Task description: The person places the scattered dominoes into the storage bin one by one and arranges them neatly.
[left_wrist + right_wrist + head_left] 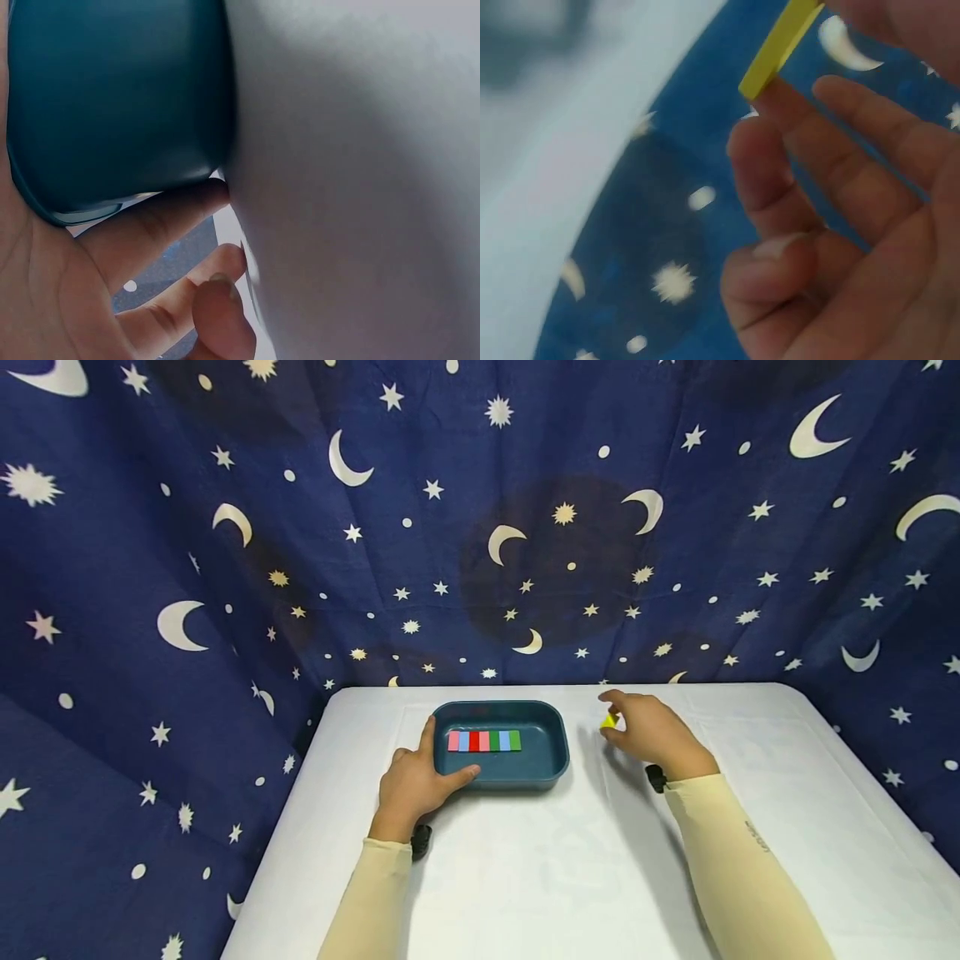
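Observation:
My left hand (411,781) rests at the near left corner of a dark teal tray (555,760). Its index finger lies along the tray's left side, and its thumb stretches over the near rim; the left wrist view shows the fingers against the outer wall (120,90). To the right of the tray, my right hand (648,731) pinches a flat yellow tile (609,721) over the table. In the right wrist view the yellow tile (776,52) sticks out between thumb and fingertips, while other fingers (761,277) curl loosely below.
Inside the tray, a row of several coloured tiles (483,741) runs side by side, in pink, light blue, red and green. A white cloth covers the table (540,868). A dark blue curtain (450,527) with moons and stars stands behind and at both sides.

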Tool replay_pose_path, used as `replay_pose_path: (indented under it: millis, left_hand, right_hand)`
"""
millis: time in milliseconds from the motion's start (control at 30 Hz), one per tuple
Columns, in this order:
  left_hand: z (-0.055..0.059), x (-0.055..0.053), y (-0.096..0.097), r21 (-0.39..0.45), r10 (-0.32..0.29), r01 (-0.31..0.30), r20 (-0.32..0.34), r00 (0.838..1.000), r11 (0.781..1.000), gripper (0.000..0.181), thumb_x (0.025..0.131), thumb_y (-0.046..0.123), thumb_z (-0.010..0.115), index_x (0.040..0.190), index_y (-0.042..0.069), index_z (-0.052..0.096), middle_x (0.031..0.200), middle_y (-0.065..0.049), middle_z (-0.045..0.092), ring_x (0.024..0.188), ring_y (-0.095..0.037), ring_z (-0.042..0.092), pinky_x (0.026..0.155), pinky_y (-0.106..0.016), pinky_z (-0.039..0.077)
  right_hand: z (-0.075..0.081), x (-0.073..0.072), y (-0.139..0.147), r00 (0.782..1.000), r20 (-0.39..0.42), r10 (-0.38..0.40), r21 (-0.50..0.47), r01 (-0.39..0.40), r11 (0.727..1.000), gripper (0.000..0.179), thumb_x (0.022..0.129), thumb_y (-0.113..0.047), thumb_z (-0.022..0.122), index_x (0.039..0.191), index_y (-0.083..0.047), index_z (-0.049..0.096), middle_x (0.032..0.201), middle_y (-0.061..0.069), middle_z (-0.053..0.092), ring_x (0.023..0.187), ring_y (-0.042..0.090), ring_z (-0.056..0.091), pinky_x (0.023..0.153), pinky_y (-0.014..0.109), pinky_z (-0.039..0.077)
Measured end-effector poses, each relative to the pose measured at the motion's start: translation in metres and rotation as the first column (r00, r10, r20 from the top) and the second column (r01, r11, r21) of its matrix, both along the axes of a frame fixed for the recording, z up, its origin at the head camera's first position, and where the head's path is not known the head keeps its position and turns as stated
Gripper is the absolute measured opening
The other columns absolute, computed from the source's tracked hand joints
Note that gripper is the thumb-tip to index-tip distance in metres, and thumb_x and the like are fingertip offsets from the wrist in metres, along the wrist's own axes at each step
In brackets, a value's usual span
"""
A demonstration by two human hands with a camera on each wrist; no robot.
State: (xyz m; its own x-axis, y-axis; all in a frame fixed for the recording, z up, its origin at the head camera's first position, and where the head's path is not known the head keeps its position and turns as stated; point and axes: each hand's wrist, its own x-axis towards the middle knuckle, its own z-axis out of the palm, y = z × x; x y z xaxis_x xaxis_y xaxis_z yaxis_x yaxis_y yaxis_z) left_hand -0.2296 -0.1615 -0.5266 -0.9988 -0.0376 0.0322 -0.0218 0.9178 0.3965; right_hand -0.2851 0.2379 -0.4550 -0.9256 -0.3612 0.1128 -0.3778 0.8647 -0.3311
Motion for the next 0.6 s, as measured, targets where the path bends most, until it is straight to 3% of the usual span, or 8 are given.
replay_pose_path:
  millis: [267, 600]
  left_hand:
    - [-0.002, -0.001, -0.002, -0.007, 0.010, -0.010, 0.009, 1.000, 1.000, 0.137, 0.063, 0.110, 0.040, 0.172, 0.030, 0.014, 0.095, -0.013, 0.065, 0.102, -0.029, 0.061, 0.059, -0.044, 0.052]
    - [0.001, -0.001, 0.000, -0.007, 0.005, -0.005, -0.010, 1.000, 1.000, 0.136, 0.065, 0.108, 0.043, 0.171, 0.027, 0.018, 0.100, -0.017, 0.067, 0.101, -0.030, 0.061, 0.065, -0.048, 0.055]
  right_hand:
    - [0.023, -0.022, -0.060, 0.994, -0.042, 0.098, -0.044, -0.100, 0.994, 0.053, 0.090, -0.023, 0.084, 0.137, -0.008, 0.066, 0.117, 0.012, 0.076, 0.106, 0.033, 0.072, 0.090, 0.053, 0.055]
    - [0.015, -0.036, -0.115, 0.983, -0.065, 0.169, -0.094, -0.175, 0.980, 0.045, 0.088, -0.028, 0.088, 0.130, -0.015, 0.073, 0.119, 0.003, 0.076, 0.107, 0.025, 0.071, 0.091, 0.050, 0.056]
